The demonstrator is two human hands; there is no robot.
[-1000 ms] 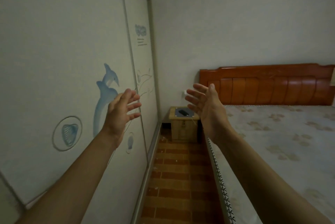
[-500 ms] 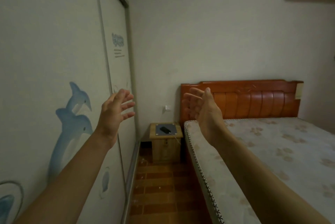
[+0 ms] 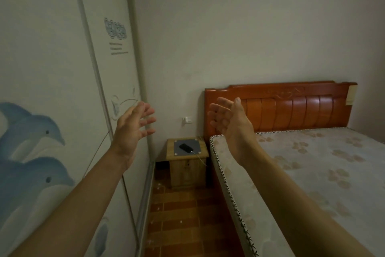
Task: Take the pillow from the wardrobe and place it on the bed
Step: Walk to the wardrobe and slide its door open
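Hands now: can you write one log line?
left hand open, empty | right hand open, empty | wardrobe doors shut | pillow unseen | bed bare

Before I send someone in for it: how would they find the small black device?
Find the orange wooden headboard; a low wooden nightstand stands left of it. The black device lies on its grey top, the only dark thing there, with a white cable attached.

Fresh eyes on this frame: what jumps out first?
Two bare, empty hands raised mid-frame with spread fingers: the left hand near the white sliding wardrobe door with blue dolphin prints, which is shut, and the right hand in front of the glossy reddish-brown wooden headboard. The bare floral-patterned mattress fills the right side. No pillow shows.
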